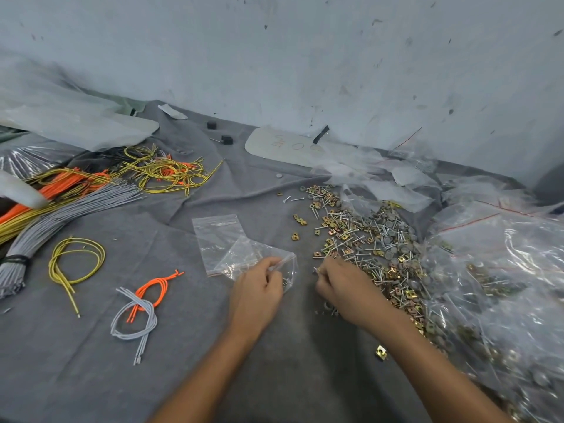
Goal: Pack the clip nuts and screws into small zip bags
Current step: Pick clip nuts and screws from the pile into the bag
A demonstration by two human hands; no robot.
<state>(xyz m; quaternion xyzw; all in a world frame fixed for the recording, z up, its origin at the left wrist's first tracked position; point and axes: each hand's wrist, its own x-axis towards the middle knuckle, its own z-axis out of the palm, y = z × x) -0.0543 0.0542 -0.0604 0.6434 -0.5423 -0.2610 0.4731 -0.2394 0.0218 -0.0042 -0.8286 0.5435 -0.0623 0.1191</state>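
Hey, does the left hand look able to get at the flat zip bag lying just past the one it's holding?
Probably yes. The flat zip bag lies just beyond the left hand, with only a corner of the held bag over it. That hand's fingers are busy, though.

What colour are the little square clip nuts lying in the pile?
The clip nuts are brassy yellow-gold, mixed among silver screws; the head view shows them best.
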